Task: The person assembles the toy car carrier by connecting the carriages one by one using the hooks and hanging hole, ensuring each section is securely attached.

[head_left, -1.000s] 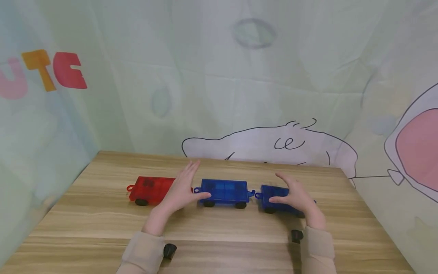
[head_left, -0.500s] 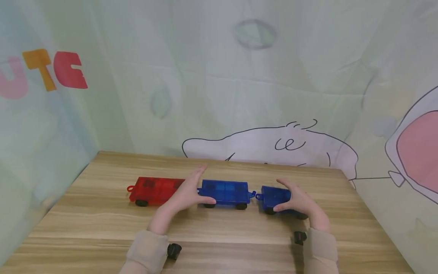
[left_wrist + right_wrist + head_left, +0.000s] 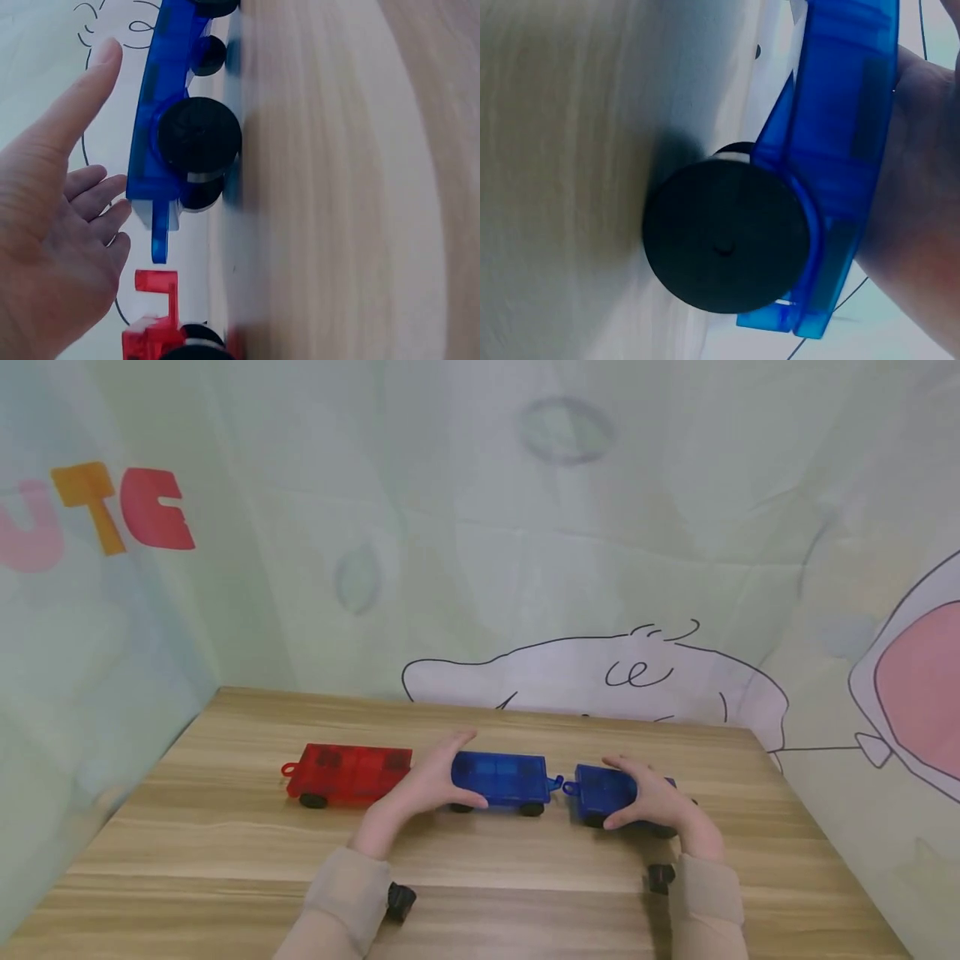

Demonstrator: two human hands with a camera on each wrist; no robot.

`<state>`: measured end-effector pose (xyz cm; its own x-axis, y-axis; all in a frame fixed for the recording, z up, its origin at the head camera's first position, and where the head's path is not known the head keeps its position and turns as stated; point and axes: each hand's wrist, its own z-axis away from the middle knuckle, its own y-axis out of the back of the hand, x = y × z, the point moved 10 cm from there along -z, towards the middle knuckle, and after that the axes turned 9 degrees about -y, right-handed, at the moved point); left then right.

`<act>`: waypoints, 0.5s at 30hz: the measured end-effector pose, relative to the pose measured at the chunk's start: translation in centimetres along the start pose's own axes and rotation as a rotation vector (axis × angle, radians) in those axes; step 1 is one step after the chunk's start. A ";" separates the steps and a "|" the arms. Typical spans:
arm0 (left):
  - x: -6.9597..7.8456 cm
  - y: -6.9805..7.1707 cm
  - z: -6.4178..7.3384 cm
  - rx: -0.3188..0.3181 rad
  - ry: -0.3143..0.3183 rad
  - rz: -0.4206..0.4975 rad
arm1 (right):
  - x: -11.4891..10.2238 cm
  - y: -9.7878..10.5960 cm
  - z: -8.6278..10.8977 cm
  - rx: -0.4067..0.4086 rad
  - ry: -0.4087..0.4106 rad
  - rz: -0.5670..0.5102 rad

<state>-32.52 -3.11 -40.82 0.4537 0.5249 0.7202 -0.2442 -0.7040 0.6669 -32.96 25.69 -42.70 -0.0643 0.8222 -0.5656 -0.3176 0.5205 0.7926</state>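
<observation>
Three wheeled toy train wagons stand in a row: a red wagon [image 3: 348,768] on the left, a blue wagon [image 3: 506,774] in the middle and another blue wagon [image 3: 602,787] on the right. My left hand [image 3: 435,781] spreads around the middle wagon's left end. The left wrist view shows its thumb [image 3: 86,94] straight, apart from the blue side. With thumb at the near side and fingers at the far side, my right hand [image 3: 660,797] grips the right wagon. A small gap separates the red hook [image 3: 157,283] from the blue ring tab [image 3: 160,232].
The wooden table [image 3: 525,877] meets a printed cloth backdrop [image 3: 480,568] at its far edge. Black wrist cameras [image 3: 401,902] hang under both sleeves, low over the wood.
My left hand has moved right, from over the red wagon to the middle wagon's left end. My right hand has lowered and narrowed around the right wagon. The wagons look unmoved.
</observation>
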 end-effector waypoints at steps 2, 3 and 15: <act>-0.1 -0.4 -0.1 -0.019 0.016 -0.011 | 0.0 0.1 0.0 0.000 0.002 0.017; -0.2 -0.6 -0.1 -0.030 0.025 -0.018 | 0.0 0.1 0.0 -0.002 0.000 0.023; -0.2 -1.7 -0.4 -0.067 0.044 -0.048 | -0.3 0.3 0.3 0.004 0.007 0.070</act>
<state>-32.53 -1.82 -41.97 0.4282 0.5787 0.6941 -0.2806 -0.6450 0.7108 -32.79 25.67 -42.20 -0.0931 0.8551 -0.5100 -0.3080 0.4623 0.8315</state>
